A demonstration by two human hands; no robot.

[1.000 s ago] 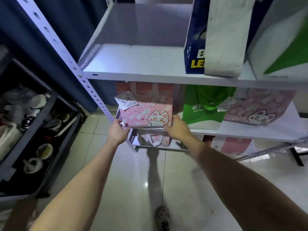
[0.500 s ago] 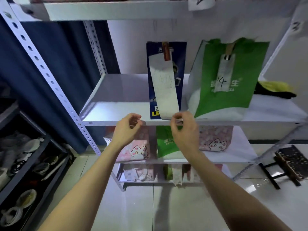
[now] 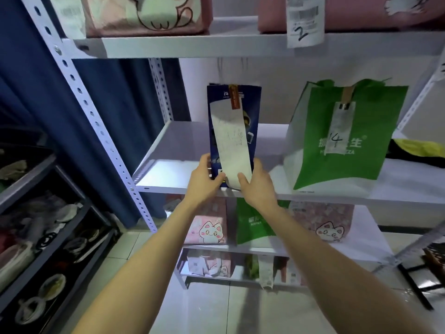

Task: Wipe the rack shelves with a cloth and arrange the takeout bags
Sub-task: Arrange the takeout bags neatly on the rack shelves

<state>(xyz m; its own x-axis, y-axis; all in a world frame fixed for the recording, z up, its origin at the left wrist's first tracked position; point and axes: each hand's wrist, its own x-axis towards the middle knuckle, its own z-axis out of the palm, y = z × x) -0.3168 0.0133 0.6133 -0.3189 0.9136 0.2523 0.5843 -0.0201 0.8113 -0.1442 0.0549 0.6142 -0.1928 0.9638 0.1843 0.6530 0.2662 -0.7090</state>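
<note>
A tall dark blue takeout bag (image 3: 252, 109) with a long white receipt clipped to its top stands upright on the middle white shelf (image 3: 168, 174). My left hand (image 3: 204, 179) grips its lower left side and my right hand (image 3: 256, 182) grips its lower right side, thumbs on the front. Right of it stands a green and white bag (image 3: 349, 138) marked 14. A yellow and black cloth (image 3: 419, 150) lies at the shelf's far right.
Pink cat bags (image 3: 144, 15) sit on the top shelf, with a receipt marked 2 (image 3: 304, 22). Below are a pink cat bag (image 3: 209, 230), a green bag (image 3: 252, 225) and another pink bag (image 3: 330, 225). A dark rack (image 3: 48, 227) with dishes stands at left.
My hands left the pink cat bag on the lower shelf, rose to the middle shelf and took hold of the blue bag's lower sides. The view tilted upward.
</note>
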